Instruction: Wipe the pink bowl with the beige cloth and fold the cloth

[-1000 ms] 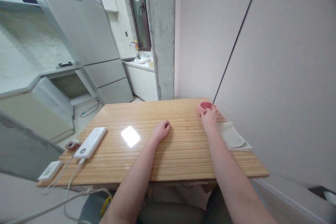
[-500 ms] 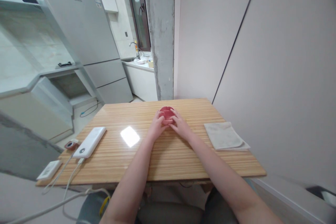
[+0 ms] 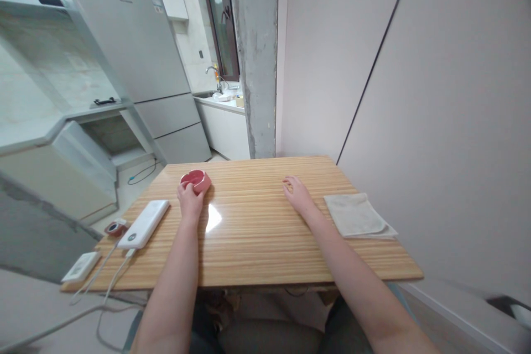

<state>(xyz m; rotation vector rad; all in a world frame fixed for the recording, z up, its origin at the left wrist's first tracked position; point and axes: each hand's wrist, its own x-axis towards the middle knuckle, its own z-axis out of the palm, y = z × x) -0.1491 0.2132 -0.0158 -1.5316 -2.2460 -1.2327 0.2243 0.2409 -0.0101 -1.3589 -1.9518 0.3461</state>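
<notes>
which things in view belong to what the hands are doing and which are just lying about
In use:
- pink bowl, held at its near rim by the left hand
- right hand, fingers part-curled, apart from the bowl
- wooden table, underneath

Apparently just lying about, untouched:
- folded cloth
- white power bank
- small white box

I'm watching a single camera riding on the person's head, looking forward and down past the left hand and the right hand onto the wooden table, which is lying near the lens and filling the lower middle of its wide view. Beyond the table's far edge it is facing a grey concrete pillar, with a refrigerator standing farther off leftward and a pale wall running along the right.
</notes>
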